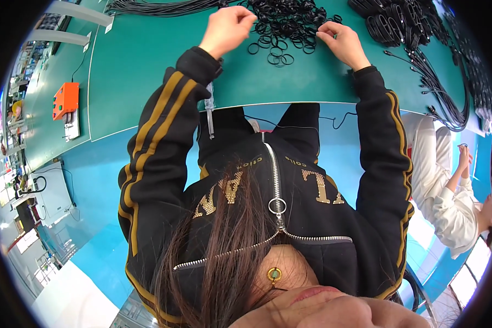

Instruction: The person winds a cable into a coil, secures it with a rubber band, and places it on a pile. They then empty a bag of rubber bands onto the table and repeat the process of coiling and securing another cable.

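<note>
A heap of thin black rings [281,22], like rubber bands, lies on the green tabletop in front of me, several loose ones spilling toward my side. My left hand [228,30] hovers at the heap's left edge, its fingers curled and pinched together; what they hold, if anything, is too small to make out. On the opposite side, my right hand [343,45] has thumb and forefinger pressed together beside the outermost rings. Whether a ring sits in that pinch cannot be told.
Straight black cables [158,7] lie at the far left, coiled cable bundles [391,24] at the far right. More loose cables [443,93] hang over the right edge. An orange box with buttons [66,101] stands left. A person in white [448,202] sits to my right.
</note>
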Tool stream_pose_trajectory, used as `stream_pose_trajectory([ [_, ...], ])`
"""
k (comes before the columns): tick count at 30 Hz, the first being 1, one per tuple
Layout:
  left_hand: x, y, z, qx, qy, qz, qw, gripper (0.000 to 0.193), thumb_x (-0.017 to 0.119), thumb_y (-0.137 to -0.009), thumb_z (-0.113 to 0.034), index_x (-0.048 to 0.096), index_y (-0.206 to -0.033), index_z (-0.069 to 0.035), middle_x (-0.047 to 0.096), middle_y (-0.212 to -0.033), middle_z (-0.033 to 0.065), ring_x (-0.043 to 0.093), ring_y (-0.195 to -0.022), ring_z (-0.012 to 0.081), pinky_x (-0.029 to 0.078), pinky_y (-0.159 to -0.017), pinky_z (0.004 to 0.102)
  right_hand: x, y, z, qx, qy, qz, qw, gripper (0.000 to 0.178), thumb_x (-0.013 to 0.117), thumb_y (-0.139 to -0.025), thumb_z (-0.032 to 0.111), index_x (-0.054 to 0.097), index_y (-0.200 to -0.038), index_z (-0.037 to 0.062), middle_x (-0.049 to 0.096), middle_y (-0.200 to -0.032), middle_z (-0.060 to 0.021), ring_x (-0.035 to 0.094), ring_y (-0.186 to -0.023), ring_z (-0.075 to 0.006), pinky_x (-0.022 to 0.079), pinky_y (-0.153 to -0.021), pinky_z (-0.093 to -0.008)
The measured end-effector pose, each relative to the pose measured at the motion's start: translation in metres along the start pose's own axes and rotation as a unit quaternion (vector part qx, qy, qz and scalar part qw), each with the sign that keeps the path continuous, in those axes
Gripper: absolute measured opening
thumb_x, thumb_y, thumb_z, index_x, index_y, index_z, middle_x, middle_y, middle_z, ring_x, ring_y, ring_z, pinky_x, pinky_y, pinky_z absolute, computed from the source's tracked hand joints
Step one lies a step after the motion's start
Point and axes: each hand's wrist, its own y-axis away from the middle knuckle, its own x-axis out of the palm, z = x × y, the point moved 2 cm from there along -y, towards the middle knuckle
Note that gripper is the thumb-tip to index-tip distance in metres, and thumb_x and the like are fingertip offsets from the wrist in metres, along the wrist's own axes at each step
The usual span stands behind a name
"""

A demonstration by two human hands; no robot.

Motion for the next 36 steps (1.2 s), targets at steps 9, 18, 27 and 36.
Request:
stream_pose_trajectory([
  [9,0.079,-0.002,-0.057,-0.111,0.274,0.146,0.944,0.024,0.059,-0.091,-0.023,0.062,-0.1,-0.001,0.062,-0.078,0.003,0.059,-0.062,0.0095,0.049,-0.055,0.0236,-0.002,0.015,0.023,-0.021,-0.259,0.042,0.965,0.016,0.066,-0.085,0.016,0.067,-0.091,0.0014,0.062,-0.074,0.0024,0.052,-0.069,-0.0042,0.043,-0.063,-0.0213],
  [18,0.091,-0.005,-0.055,-0.063,0.154,0.123,0.978,0.02,0.06,-0.089,-0.018,0.065,-0.096,-0.001,0.064,-0.077,0.0042,0.06,-0.061,0.01,0.051,-0.056,0.0245,-0.014,0.017,-0.006,0.068,-0.223,-0.016,0.972,0.015,0.064,-0.086,0.015,0.067,-0.092,0.0022,0.066,-0.079,-0.0004,0.055,-0.065,-0.0078,0.044,-0.061,-0.0225],
  [27,0.062,-0.006,-0.049,0.093,-0.063,0.021,0.993,0.017,0.064,-0.084,-0.018,0.068,-0.089,-0.002,0.066,-0.07,0.0068,0.061,-0.06,0.0136,0.05,-0.058,0.0274,-0.019,0.023,-0.005,-0.041,0.051,-0.062,0.996,0.016,0.063,-0.083,0.023,0.068,-0.092,0.0111,0.065,-0.076,-0.0103,0.062,-0.069,-0.0289,0.049,-0.064,-0.0367],
  [36,0.063,-0.006,-0.038,0.101,-0.06,0.021,0.993,0.017,0.066,-0.083,-0.02,0.069,-0.089,-0.004,0.066,-0.071,0.0066,0.062,-0.062,0.0144,0.049,-0.06,0.0275,0.009,0.011,0.031,-0.085,0.123,-0.056,0.987,0.017,0.065,-0.083,0.024,0.067,-0.089,0.0088,0.065,-0.076,-0.0078,0.059,-0.064,-0.0236,0.047,-0.061,-0.0322],
])
